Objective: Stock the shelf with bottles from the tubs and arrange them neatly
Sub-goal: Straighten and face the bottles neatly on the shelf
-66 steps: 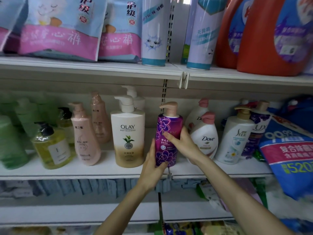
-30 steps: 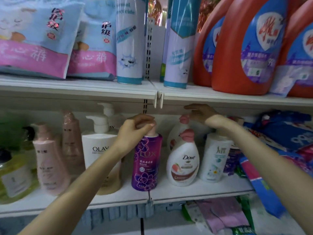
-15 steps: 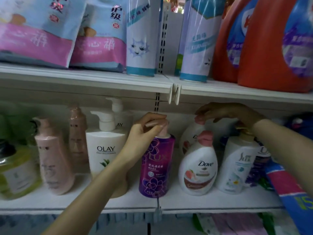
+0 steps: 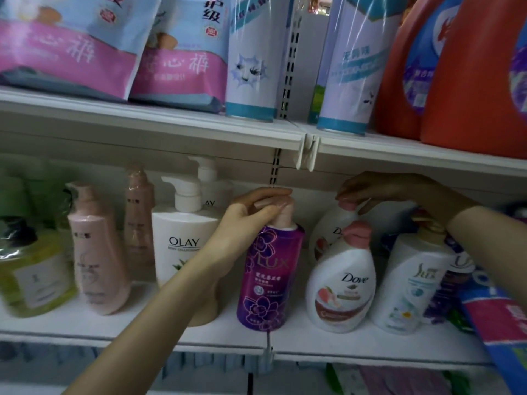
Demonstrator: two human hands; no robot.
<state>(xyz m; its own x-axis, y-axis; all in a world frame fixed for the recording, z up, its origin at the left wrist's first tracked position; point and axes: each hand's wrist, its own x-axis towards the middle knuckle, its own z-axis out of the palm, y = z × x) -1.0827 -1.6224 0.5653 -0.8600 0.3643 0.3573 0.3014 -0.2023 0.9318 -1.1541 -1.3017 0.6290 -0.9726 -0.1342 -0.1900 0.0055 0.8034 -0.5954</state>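
- The left hand (image 4: 248,220) curls its fingers and thumb round the pump (image 4: 285,216) of the Lux bottle (image 4: 271,277). Gripping at the top likely lets the bottle be twisted or nudged without hiding its label.
- The Lux bottle stands upright at the front of the shelf (image 4: 128,334), between the Olay (image 4: 182,246) and the front Dove (image 4: 342,286). It is apart from both, with its label facing out.
- It stands right at the joint where two shelf boards meet, which may be why a hand steadies it.
- The right hand (image 4: 382,192) reaches in under the upper shelf (image 4: 171,132) and over the front Dove towards the rear Dove (image 4: 328,238).
- Its fingers arch at that bottle's pink cap (image 4: 346,206), but I cannot tell whether they pinch it or only touch it.
- Coming in from above looks like the only way to the back row without moving the front one.
- The right wrist passes just over the top of the white bottle (image 4: 413,289), so a careless pull back could tip it.
- Bottles stand two deep here, with pumps turned different ways. The step in hand looks like straightening rather than adding stock.
- No tub is in view, so I cannot judge how many bottles remain.
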